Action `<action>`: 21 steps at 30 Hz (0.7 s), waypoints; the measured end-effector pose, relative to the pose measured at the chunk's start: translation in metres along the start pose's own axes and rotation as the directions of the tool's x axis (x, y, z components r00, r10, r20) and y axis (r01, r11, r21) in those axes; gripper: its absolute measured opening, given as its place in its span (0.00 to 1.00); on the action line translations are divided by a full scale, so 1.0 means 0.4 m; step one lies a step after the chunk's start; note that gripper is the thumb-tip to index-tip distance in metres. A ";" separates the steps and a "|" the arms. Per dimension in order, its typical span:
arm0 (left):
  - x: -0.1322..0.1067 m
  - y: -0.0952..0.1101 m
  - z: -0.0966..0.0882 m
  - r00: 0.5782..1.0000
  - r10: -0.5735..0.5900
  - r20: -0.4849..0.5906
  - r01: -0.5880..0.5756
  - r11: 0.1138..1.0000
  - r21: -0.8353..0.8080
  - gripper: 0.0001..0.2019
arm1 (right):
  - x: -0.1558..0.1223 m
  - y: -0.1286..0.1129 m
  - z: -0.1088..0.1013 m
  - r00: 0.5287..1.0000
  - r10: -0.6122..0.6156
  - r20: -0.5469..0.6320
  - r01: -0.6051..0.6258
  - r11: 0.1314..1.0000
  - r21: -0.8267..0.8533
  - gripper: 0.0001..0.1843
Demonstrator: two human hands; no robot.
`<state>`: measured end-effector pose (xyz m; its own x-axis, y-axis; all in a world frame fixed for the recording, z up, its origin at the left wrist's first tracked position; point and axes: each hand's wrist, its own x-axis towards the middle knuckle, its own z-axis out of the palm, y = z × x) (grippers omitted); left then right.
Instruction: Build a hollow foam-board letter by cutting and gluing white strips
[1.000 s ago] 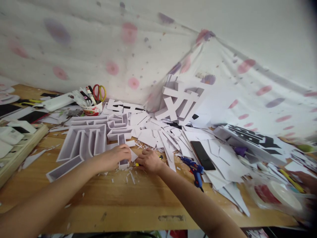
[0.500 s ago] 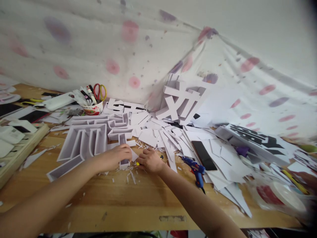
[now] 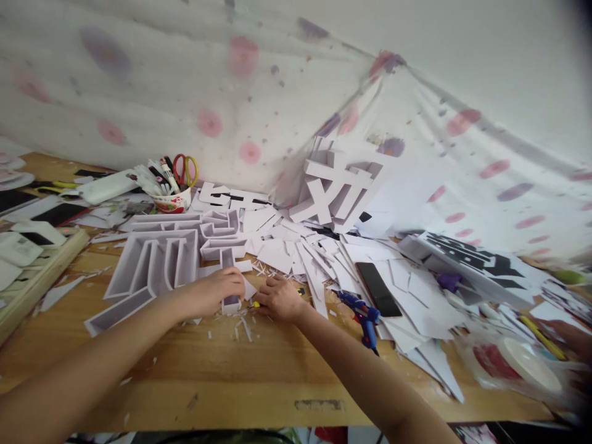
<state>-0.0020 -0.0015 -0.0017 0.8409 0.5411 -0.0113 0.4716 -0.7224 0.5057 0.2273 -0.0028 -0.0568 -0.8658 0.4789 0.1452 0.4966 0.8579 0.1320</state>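
Note:
My left hand (image 3: 222,291) is closed over the near end of a narrow white foam-board channel (image 3: 227,258), part of a hollow letter shape with upright walls. Beside it, my right hand (image 3: 278,298) lies low on the table with fingers curled round a yellow-and-black utility knife (image 3: 256,304). The hand hides most of that knife; only small bits show at either side. A white triangular scrap (image 3: 250,288) pokes out between the two hands. Left of them stands a larger hollow white letter (image 3: 152,262). Thin white offcuts (image 3: 246,330) lie just in front.
A blue glue gun (image 3: 363,314) and a phone (image 3: 378,290) lie to the right, among white board scraps (image 3: 277,256). Behind are a cup (image 3: 173,200) of pens and scissors and a standing white letter (image 3: 330,185). Another person's hand (image 3: 573,336) shows at far right.
Both hands stay in nearly the same place and pose. The whole view has shifted very slightly; nothing on the table has visibly moved.

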 end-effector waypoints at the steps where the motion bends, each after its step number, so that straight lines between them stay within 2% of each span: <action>1: -0.001 0.000 0.000 1.000 -0.002 -0.001 0.002 1.000 0.000 0.24 | 0.000 -0.001 0.001 1.000 -0.002 0.004 0.002 1.000 0.001 0.20; 8: 0.000 -0.011 0.009 1.000 0.013 -0.018 -0.013 1.000 -0.016 0.23 | -0.003 -0.006 -0.012 0.993 0.038 -0.109 -0.038 0.999 0.002 0.23; 13: 0.004 -0.014 0.009 0.999 0.025 -0.020 -0.025 1.000 -0.004 0.21 | 0.004 -0.006 -0.012 0.999 0.036 -0.039 -0.035 0.999 0.013 0.21; 17: 0.002 -0.007 0.005 1.000 0.019 -0.015 -0.019 1.000 0.006 0.23 | 0.003 -0.006 -0.003 1.000 0.004 0.025 -0.005 1.000 0.017 0.19; 21: 0.000 -0.007 0.005 1.000 0.003 -0.017 -0.003 1.000 -0.003 0.24 | -0.002 -0.005 -0.005 0.999 0.025 -0.021 -0.025 1.000 0.008 0.18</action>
<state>-0.0025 -0.0004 -0.0048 0.8377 0.5461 0.0049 0.4683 -0.7229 0.5080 0.2272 -0.0052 -0.0552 -0.8515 0.4963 0.1693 0.5176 0.8471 0.1201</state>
